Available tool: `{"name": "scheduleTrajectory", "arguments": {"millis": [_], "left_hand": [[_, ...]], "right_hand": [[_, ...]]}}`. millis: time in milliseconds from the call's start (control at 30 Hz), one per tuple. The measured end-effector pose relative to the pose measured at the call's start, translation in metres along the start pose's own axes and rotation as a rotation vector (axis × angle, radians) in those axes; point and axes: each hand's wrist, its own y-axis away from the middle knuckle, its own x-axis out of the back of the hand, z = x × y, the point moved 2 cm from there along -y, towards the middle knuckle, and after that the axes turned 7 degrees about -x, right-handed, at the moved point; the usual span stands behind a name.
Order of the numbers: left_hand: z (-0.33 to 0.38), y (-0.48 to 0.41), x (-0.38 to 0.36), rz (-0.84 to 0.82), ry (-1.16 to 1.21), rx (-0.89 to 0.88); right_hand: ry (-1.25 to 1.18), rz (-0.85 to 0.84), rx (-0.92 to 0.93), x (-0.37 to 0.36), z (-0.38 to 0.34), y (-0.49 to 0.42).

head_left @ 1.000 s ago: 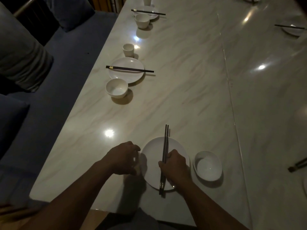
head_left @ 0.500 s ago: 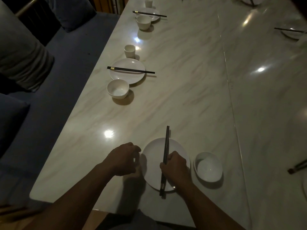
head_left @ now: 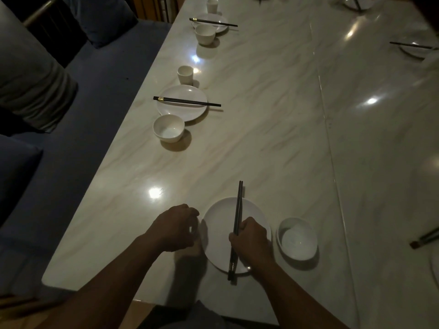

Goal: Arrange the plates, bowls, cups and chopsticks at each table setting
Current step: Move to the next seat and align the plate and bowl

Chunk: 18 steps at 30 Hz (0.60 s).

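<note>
Very little has changed in the last second. The right hand still pinches the chopsticks partway along, fingers curled round them. The tips, which stood a shade apart a second ago, now lie together beyond the knuckles. The pair rests across the plate under that hand and overhangs both rims. I take this as the last squaring-up of the setting, not a new placement.

The left hand has stayed just left of the plate's rim with its fingers curled. A pale patch shows beneath them (a cup, perhaps, or only the rim), so I cannot tell whether it holds anything. The bowl sits just right of the right hand, close to the plate.

Counted on the table:
- **Plates:** three are clear, the one under the hand, the second plate well ahead of the left hand, and the third plate farther on. Parts of others show at the far-right edges.
- **Bowls:** three, the near one, the second bowl and the third bowl.
- **Cups:** two in plain sight, the near cup and the far cup.
- **Chopstick pairs:** at least five. These are the held pair, the second pair, the third pair, the far-right pair, and the cut-off pair right of the bowl.

If no cup is under the left hand, this setting still lacks one.
</note>
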Motion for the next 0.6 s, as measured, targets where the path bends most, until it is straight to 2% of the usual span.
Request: {"name": "scheduleTrajectory", "arguments": {"millis": [333, 500, 600], "left_hand": [[-0.002, 0.000, 0.002, 0.032, 0.018, -0.012], [-0.006, 0.002, -0.002, 0.066, 0.037, 0.001], [-0.007, 0.001, -0.004, 0.099, 0.037, 0.003]], "right_hand": [[-0.026, 0.030, 0.017, 0.006, 0.001, 0.004], [-0.105, 0.264, 0.234, 0.039, 0.009, 0.001], [-0.021, 0.432, 0.317, 0.071, 0.028, -0.005]]}}
